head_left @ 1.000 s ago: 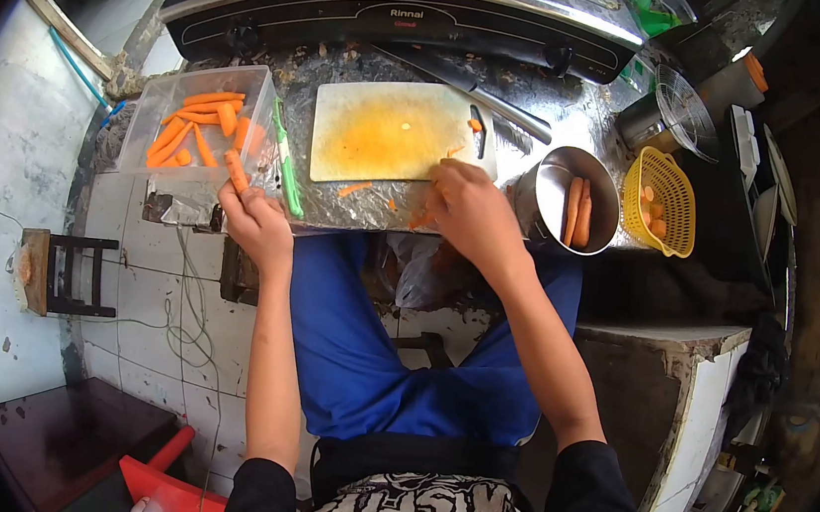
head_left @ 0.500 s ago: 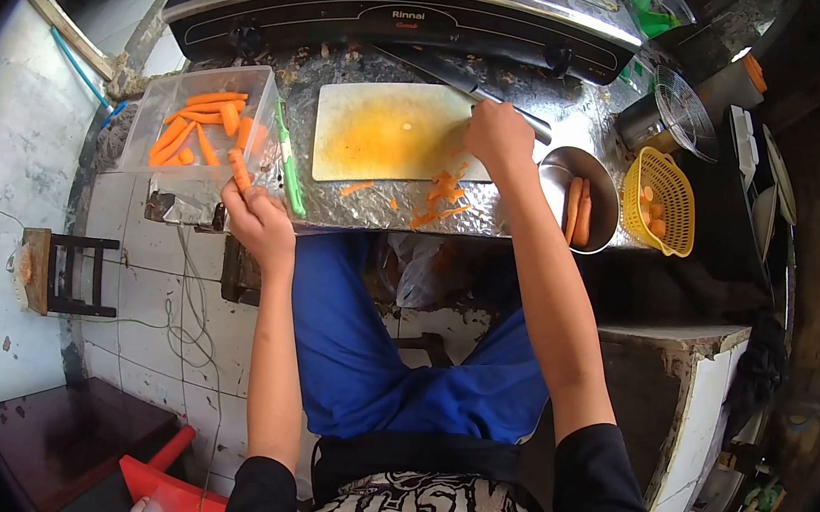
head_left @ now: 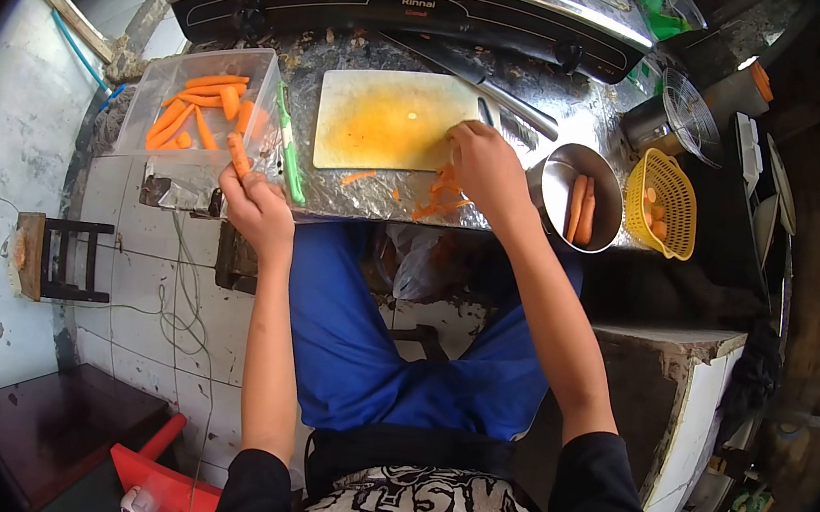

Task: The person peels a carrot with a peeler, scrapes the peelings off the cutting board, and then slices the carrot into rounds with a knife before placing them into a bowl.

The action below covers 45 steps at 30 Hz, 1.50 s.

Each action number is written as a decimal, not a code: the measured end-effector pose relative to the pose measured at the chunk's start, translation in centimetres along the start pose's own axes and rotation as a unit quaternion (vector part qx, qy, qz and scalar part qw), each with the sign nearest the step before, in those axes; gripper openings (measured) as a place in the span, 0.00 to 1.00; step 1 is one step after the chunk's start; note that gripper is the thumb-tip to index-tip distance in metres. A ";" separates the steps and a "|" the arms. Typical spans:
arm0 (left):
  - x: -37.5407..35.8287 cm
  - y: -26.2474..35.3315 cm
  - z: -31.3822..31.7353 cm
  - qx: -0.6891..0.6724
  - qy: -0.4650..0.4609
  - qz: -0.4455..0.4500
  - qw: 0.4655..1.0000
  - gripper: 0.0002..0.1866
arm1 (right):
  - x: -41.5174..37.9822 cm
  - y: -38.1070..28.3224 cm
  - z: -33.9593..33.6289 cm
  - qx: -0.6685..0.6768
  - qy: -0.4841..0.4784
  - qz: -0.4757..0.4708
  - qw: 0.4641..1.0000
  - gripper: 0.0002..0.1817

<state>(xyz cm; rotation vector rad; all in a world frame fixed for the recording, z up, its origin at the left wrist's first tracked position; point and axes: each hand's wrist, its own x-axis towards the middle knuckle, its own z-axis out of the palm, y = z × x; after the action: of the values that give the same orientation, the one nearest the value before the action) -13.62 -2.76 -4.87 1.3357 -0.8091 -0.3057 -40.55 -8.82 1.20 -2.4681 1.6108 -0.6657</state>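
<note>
My left hand (head_left: 257, 208) is closed round the lower end of a carrot (head_left: 238, 153), whose tip points up beside the front right corner of a clear plastic box (head_left: 267, 76). Several peeled carrots (head_left: 208, 100) lie in that box. Over the right edge of a stained white cutting board (head_left: 370, 117) is my right hand (head_left: 491, 170), its fingers curled together. What they hold, if anything, is hidden. Carrot peelings (head_left: 441, 194) are heaped on the counter just left of this hand. A green-handled peeler (head_left: 290, 158) rests between box and board.
A large knife (head_left: 516, 105) lies behind the board, below the stove front (head_left: 417, 19). To the right stand a metal pot (head_left: 552, 201) holding carrots and a yellow basket (head_left: 687, 210) with carrot pieces. A lidded pot (head_left: 663, 128) is farther back.
My right hand has come toward me and slightly left, from the board's upper right corner to its lower right side by the peelings. My left hand keeps the carrot by the box.
</note>
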 end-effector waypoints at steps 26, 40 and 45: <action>-0.2 0.7 -0.2 0.022 -0.012 -0.019 0.999 0.13 | -7.0 -2.5 0.1 -0.041 0.029 -0.049 0.998 0.22; 0.0 0.6 -0.1 0.004 -0.012 -0.018 1.000 0.14 | -7.9 -4.2 -0.8 0.015 0.009 -0.082 0.996 0.25; 0.0 0.2 -0.1 0.011 -0.014 -0.010 1.000 0.14 | -8.8 -3.1 1.1 -0.031 0.026 -0.140 0.989 0.26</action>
<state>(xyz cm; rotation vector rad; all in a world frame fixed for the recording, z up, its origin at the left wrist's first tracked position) -13.64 -2.63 -4.68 1.3630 -0.8245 -0.3333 -40.49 0.22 -1.33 -2.7756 1.3301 -0.7292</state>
